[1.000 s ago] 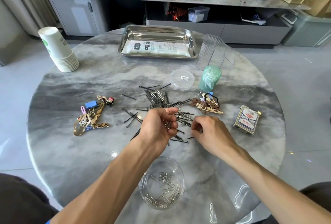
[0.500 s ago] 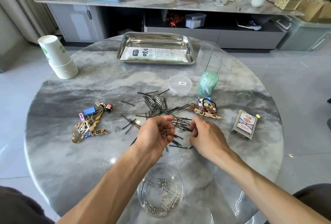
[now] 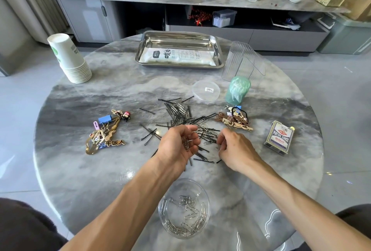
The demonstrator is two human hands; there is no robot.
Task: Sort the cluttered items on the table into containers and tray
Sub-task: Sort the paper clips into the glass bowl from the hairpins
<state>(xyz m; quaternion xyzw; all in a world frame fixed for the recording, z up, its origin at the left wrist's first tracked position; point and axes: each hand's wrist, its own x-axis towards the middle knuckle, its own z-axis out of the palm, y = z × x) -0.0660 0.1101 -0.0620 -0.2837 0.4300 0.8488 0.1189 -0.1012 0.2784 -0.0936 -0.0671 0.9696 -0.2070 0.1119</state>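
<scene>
Fingertips of right grip (image 3: 233, 148) curled under, out of sight; contents too small to tell. Part of pin pile (image 3: 186, 118) hidden behind left grip (image 3: 178, 144). Near rim of surface (image 3: 66, 170) cut off below.

left hand (image 3: 179, 144) cupped over round marble table (image 3: 80, 170), gripping bunch of paper clips (image 3: 185, 144). right hand (image 3: 233, 149) fingers curled, pinching at mixed pile of bobby pins and clips (image 3: 180, 114). clear round container (image 3: 183, 208) near table edge holds paper clips. steel tray (image 3: 217, 50) with packet (image 3: 176, 56) at far side. playing card box (image 3: 279, 136) right.
</scene>
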